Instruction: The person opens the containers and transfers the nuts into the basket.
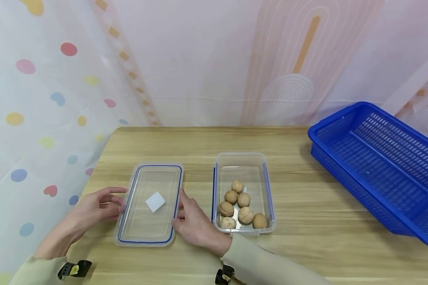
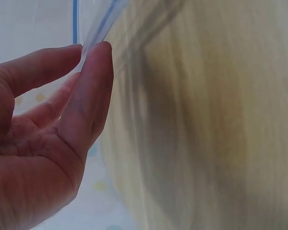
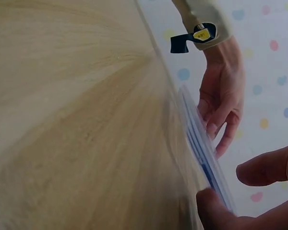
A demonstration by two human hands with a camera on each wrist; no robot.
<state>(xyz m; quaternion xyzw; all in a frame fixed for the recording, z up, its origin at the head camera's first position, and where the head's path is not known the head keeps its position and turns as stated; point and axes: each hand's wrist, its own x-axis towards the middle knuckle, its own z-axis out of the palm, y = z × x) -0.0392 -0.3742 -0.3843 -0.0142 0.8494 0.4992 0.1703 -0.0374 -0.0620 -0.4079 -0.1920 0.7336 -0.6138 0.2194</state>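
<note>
A clear plastic lid (image 1: 148, 221) with a blue seal and a white square patch is between both hands, left of a clear container (image 1: 240, 158). My left hand (image 1: 105, 208) pinches its left edge between thumb and fingertips, plain in the left wrist view. At the right edge is my right hand (image 1: 196, 221). In the right wrist view, one right fingertip touches the table side of the lid (image 3: 201, 143), and another digit stands over its upper side. The lid appears tilted off the tabletop there. Several walnuts (image 1: 245, 215) lie in the near part of the uncovered container.
A blue slotted basket (image 1: 360, 190) stands at the right side of the wooden table (image 1: 292, 261). Behind the table hangs a patterned cloth (image 1: 207, 59), which also covers the left side. Each wrist wears a black strap device (image 1: 75, 269).
</note>
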